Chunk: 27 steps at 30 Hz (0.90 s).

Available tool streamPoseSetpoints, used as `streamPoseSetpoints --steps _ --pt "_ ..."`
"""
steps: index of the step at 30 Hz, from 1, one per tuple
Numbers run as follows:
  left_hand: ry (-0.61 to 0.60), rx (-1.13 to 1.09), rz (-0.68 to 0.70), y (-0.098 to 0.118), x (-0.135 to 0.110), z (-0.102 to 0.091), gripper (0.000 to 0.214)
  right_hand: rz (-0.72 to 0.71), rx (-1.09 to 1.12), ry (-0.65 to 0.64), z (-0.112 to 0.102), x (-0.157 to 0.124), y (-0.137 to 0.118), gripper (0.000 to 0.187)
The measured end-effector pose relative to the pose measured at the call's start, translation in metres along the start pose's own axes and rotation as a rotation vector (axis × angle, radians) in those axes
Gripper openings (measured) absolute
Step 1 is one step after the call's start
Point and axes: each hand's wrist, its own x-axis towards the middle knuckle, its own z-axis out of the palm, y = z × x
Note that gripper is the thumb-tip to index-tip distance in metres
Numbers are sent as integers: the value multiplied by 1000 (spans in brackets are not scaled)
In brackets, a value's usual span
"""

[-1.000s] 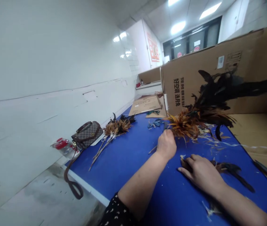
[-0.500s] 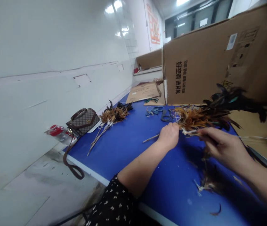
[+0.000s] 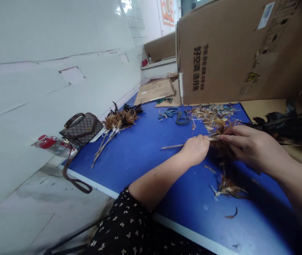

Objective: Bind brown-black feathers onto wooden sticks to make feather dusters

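My left hand (image 3: 195, 150) is closed around a thin wooden stick (image 3: 171, 146), whose bare end sticks out to the left. Brown and black feathers (image 3: 294, 124) sit at its other end, partly behind my right hand (image 3: 254, 147). That hand is closed in a pinch at the pale feather bases, close beside my left fist; exactly what lies between its fingertips is partly hidden. Below the hands, a loose tuft of brown feathers (image 3: 229, 187) and a single curved feather (image 3: 232, 213) lie on the blue table (image 3: 140, 156).
Feathered sticks (image 3: 123, 120) lie at the left beside a brown handbag (image 3: 84, 129) and a bottle (image 3: 56, 145). Behind my hands are feather scraps (image 3: 212, 111) and blue strips (image 3: 169, 112). A large cardboard box (image 3: 225, 60) stands at the back right.
The feathered end has swung down and to the right, uncovering the scrap pile behind it. My right hand has come closer to my left fist. The camera view has tilted downward.
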Motion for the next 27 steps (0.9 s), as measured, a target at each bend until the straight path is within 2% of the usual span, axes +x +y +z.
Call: streamPoseSetpoints --steps 3,7,16,23,27 --pt "-36 -58 -1 0 0 -1 31 -51 -43 -8 0 0 4 27" --pt "-56 -94 1 -1 0 -4 30 -48 -52 6 -3 1 5 28" --pt "-32 -142 17 -4 0 1 30 -73 -151 -22 -10 5 -3 31" --pt "-54 -200 21 -5 1 6 31 -121 -197 -92 -10 8 -7 33" --pt "-108 -258 17 -6 2 0 31 -147 -207 -173 -11 9 -6 34"
